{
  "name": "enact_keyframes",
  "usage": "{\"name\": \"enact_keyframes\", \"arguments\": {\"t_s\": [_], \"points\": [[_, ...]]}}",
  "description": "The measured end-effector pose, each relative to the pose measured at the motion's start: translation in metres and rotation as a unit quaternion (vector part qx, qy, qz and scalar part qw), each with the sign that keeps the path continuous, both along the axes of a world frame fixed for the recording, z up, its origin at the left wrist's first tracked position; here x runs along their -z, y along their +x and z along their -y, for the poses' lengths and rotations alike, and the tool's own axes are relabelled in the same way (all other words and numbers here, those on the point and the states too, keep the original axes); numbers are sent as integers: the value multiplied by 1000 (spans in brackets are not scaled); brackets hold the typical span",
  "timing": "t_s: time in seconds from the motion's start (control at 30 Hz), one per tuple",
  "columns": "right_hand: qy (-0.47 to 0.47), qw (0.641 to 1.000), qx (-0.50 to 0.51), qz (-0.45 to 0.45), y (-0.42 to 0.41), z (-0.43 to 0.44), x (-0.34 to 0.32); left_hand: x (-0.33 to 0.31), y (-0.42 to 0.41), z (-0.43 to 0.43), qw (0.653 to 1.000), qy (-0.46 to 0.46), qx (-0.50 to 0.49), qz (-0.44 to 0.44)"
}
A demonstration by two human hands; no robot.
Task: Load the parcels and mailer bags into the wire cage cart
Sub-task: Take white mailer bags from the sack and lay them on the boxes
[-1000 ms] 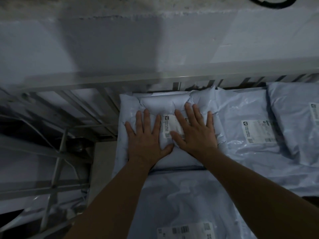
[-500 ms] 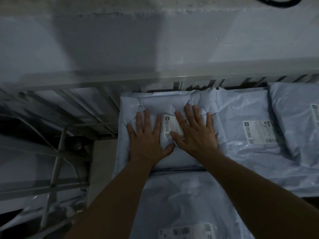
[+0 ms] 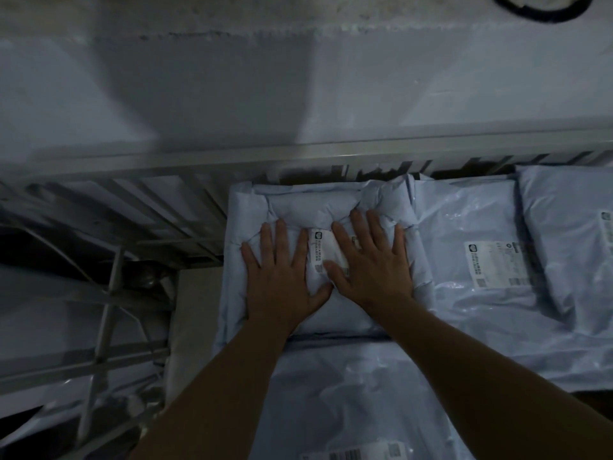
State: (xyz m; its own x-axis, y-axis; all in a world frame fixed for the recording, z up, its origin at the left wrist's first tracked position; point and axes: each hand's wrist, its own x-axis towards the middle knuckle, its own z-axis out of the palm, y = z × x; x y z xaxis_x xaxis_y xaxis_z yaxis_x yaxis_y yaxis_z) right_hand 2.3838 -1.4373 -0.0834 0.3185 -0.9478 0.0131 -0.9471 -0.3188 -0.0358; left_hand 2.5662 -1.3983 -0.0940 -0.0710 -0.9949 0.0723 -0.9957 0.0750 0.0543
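A puffy pale blue mailer bag (image 3: 315, 207) with a white label lies against the back rail of the wire cage cart (image 3: 298, 154). My left hand (image 3: 282, 277) and my right hand (image 3: 371, 267) both press flat on it with fingers spread, the right partly covering the label. More pale blue mailer bags lie beside it: one to the right (image 3: 471, 234), another at the far right (image 3: 570, 234), and one in front under my forearms (image 3: 348, 403).
The cart's left wire side (image 3: 109, 310) and its slats (image 3: 149, 207) border the bags on the left, with dark space and more bags beyond. A pale wall (image 3: 298, 78) rises behind the rail. A black ring-shaped object (image 3: 544, 8) shows at the top right.
Both hands stay flat on the same bag; it looks slightly more flattened under them. Nothing else has moved.
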Motion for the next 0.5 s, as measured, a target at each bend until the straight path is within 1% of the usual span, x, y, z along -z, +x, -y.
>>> {"name": "enact_keyframes", "arguments": {"t_s": [0.37,0.5], "points": [[-17,1000,2,-5,3,-1,4,2,0,1,1000,9,0,15],[-24,1000,-3,-2,1,-2,3,1,-1,1,1000,-17,3,-1]]}}
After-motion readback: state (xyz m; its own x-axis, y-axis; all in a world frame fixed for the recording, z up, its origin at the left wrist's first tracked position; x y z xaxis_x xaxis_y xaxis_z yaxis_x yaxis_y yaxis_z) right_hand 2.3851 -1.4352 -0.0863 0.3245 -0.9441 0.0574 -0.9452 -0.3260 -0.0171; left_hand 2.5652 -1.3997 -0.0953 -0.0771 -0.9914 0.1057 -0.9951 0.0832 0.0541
